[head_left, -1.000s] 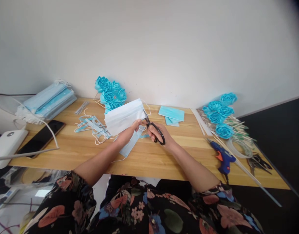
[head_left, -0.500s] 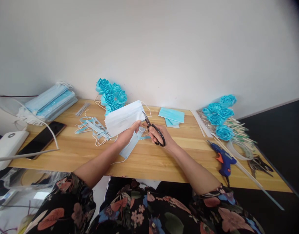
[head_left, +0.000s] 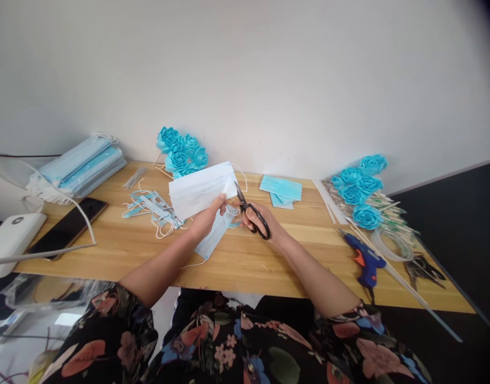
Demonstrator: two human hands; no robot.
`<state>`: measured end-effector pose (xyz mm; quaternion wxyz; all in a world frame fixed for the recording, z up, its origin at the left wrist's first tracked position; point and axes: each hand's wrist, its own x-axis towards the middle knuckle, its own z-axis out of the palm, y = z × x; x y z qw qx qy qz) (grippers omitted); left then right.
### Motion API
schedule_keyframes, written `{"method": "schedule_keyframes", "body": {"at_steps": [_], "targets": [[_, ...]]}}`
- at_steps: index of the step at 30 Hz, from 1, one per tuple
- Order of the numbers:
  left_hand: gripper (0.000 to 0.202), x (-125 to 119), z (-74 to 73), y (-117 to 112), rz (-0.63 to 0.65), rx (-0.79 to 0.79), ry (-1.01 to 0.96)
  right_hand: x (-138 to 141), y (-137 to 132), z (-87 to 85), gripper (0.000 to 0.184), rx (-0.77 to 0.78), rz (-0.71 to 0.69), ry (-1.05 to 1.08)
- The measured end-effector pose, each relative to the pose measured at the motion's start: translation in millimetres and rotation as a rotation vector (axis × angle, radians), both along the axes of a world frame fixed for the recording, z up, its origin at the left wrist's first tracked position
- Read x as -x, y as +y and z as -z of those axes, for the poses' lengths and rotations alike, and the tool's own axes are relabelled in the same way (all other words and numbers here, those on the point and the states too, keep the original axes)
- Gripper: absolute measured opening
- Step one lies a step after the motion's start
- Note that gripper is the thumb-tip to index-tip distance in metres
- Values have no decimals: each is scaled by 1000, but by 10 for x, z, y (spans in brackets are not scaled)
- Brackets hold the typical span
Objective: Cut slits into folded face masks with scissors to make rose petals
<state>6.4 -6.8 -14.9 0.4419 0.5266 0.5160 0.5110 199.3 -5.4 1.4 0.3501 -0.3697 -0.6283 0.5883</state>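
A white face mask [head_left: 200,189] is pinched by my left hand [head_left: 208,216] near its lower right corner, raised over the table. My right hand [head_left: 258,218] is closed around black-handled scissors [head_left: 262,226], whose blades lie at the mask's right end, by an ear loop. How far the blades are apart is hard to make out. Below my hands another pale blue mask [head_left: 215,234] rests on the wood. To its left is a heap of cut mask strips with ear loops [head_left: 154,209].
Left stand a stack of masks [head_left: 85,165], a phone [head_left: 69,226] and a white power bank [head_left: 15,242]. Blue mask flowers [head_left: 183,152] lie at the back. Blue sheets [head_left: 280,189] sit behind my right hand. Rightward are more flowers [head_left: 359,186], a glue gun [head_left: 364,258] and pliers-like tools [head_left: 423,269].
The held mask has shifted slightly left and tilted a little flatter, with my left hand moving along. The scissors stay at its right end.
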Motion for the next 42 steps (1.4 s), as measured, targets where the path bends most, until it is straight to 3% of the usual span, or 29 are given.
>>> {"method": "schedule_keyframes", "body": {"at_steps": [11,23,42], "targets": [[54,-67,-120,-118,76,19,183,0,2,-51,74,-32,2,27],[55,-52,-135,-153,76,91,209,15,-11,-54,59,-58,69,59],[55,-46,-102,-143,99,96,198,26,-54,-83,58,-50,126,36]]}}
